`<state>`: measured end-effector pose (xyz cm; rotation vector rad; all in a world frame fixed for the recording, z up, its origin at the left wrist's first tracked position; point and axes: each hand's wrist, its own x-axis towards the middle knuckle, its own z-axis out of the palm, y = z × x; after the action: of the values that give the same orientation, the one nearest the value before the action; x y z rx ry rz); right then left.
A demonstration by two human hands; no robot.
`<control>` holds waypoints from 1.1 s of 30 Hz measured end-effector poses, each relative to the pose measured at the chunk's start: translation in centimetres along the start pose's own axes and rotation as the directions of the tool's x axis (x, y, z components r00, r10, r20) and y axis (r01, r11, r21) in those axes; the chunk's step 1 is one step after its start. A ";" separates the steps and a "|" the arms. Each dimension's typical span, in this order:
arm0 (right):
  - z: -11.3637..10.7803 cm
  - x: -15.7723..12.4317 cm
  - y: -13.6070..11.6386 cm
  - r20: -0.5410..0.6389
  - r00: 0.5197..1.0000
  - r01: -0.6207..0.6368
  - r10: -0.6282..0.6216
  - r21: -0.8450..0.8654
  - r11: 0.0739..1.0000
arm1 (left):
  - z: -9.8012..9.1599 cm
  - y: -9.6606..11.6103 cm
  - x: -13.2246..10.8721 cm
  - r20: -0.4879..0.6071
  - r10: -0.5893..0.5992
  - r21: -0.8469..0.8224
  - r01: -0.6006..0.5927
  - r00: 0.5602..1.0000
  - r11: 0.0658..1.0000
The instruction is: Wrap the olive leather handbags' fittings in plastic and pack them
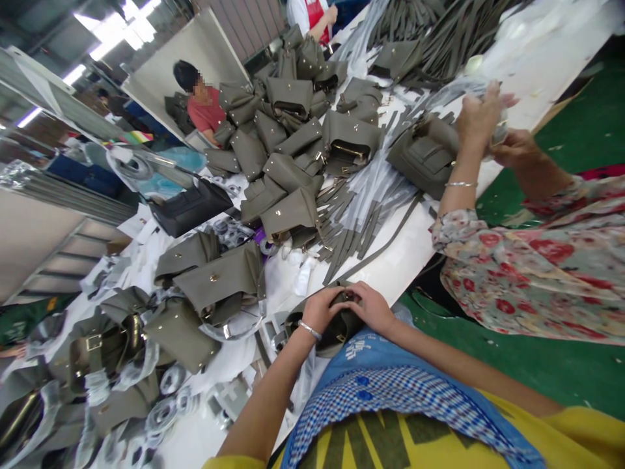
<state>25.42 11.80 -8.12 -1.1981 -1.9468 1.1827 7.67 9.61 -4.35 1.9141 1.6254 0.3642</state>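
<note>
Glaring ceiling lamps (127, 26) upper left, washed-out tabletop (551, 94) upper right, softly blurred, stretched edges

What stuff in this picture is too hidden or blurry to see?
Head view:
Grey bag: the part under left hand and right hand is covered by them.
White marks on blue apron: too blurred to read.
Red-aproned person: head cut off by top edge.

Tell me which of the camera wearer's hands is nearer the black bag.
Left: the left hand is nearer the black bag, though well apart from it; the right hand is farther off, beyond the left.
</note>
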 end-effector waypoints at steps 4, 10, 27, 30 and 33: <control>-0.2 0.1 0.2 0.025 0.991 -0.137 0.135 0.183 0.973 | 0.6 0.0 -0.4 -0.021 -0.096 0.022 0.096 0.995 0.995; -0.5 0.5 1.8 0.315 0.893 -0.447 0.322 0.522 0.727 | 0.8 0.8 -1.2 0.001 -0.102 0.035 0.102 0.995 0.994; -1.8 2.1 1.0 0.454 0.798 -0.565 0.397 0.333 0.755 | 1.0 0.9 -0.7 -0.046 -0.029 0.102 0.033 0.999 0.994; -2.3 1.9 2.7 0.393 0.804 -0.555 0.446 0.227 0.800 | 1.1 0.8 -0.8 -0.094 -0.024 0.126 0.035 0.995 0.991; -3.0 1.3 5.3 0.328 0.796 -0.569 0.509 0.116 0.814 | 1.2 0.6 -1.1 -0.127 -0.021 0.110 0.035 0.992 0.993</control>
<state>29.41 15.24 -11.40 -1.6035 -1.6425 1.8993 8.61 8.23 -4.77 1.9839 1.7862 0.3966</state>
